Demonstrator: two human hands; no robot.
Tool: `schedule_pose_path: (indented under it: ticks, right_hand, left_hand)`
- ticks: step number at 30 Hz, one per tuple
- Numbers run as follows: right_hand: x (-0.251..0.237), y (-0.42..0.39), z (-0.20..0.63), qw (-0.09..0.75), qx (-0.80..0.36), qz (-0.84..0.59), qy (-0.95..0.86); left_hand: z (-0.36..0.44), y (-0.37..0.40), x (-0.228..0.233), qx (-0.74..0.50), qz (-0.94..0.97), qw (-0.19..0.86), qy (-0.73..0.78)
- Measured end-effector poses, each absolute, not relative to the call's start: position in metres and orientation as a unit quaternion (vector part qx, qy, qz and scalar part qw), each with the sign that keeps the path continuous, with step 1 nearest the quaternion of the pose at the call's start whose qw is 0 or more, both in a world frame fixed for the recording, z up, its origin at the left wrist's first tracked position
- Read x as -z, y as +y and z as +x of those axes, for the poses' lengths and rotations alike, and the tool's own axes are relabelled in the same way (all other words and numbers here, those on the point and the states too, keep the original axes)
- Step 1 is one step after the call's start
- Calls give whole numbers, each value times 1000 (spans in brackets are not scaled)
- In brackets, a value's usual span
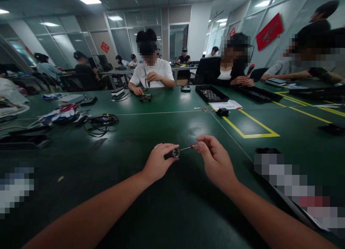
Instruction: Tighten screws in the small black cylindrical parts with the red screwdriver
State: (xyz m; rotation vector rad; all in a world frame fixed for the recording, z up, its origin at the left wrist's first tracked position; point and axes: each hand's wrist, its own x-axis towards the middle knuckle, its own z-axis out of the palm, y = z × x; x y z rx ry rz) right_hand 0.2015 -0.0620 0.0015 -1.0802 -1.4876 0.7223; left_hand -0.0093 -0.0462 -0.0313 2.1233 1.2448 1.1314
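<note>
My left hand (159, 162) is closed round a small dark cylinder (175, 153) with a round, metallic-looking open end that faces right and toward me. Fingers cover most of its body, so its kind is unclear. In my right hand (215, 162) is a screwdriver (194, 146) with a reddish, see-through handle and a thin metal shaft. The shaft points left, its tip at or just beside the cylinder's rim; I cannot tell if they touch. Both hands are above the green table (161, 213).
Tangled black cables (101, 124) and a pile of tools lie at left. A small black block (222, 112) sits by white paper (228, 104) and a black parts tray (211, 94). Yellow tape (261, 135) marks the right side. Co-workers sit across the table.
</note>
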Motion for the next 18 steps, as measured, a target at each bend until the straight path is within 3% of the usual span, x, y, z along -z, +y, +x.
schedule_pose_path:
  ticks: [6, 12, 18]
  right_hand:
    - [3, -56, 198, 579, -340, -480, -565]
    - [10, -42, 199, 610, -531, -460, -366]
    - [7, -44, 199, 621, -461, -470, -425]
  left_hand:
    - [-9, -47, 31, -416, 770, 198, 442]
    - [-14, -40, 28, -405, 788, 162, 434]
    - [-15, -39, 29, -399, 779, 176, 450]
